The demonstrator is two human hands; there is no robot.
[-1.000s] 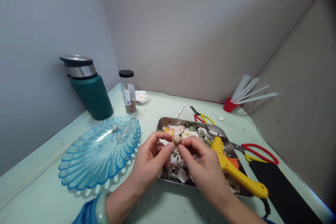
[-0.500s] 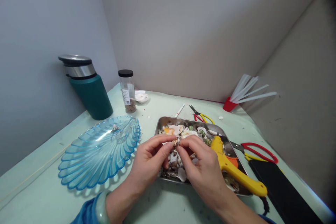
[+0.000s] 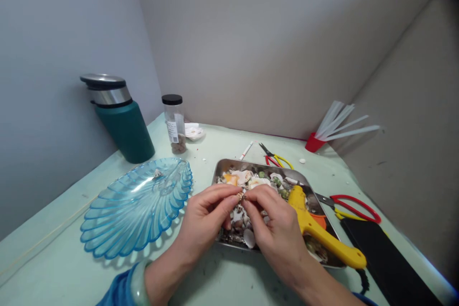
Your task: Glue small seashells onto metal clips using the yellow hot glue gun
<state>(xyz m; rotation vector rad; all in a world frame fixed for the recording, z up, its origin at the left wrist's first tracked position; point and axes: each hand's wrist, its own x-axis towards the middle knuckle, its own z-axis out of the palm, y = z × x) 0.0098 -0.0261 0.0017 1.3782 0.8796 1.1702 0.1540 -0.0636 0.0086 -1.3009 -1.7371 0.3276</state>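
Note:
Over the metal tray (image 3: 218, 165) of shells, my left hand (image 3: 206, 215) pinches a small, brownish speckled shell (image 3: 240, 196) between thumb and fingertips. My right hand (image 3: 276, 217) is closed with its thumb and index finger at the other side of that shell; the fingertips hide most of it. Beneath and beyond the fingers, mixed shells (image 3: 249, 238) fill the tray, some white, some green, one orange-yellow. A yellow glue gun (image 3: 322, 236) lies across the tray's right side, near my right hand.
A blue scalloped glass dish (image 3: 132, 215) holding a small shell (image 3: 158, 173) is at left. Behind stand a teal bottle (image 3: 125, 129) and a clear jar (image 3: 175, 126). Scissors (image 3: 355, 205), black-tipped snips (image 3: 274, 157), a black slab (image 3: 383, 263) and a red cup of glue sticks (image 3: 315, 142) sit rightward.
The small shell has turned slightly between my fingertips. Both hands otherwise keep nearly the same place over the tray.

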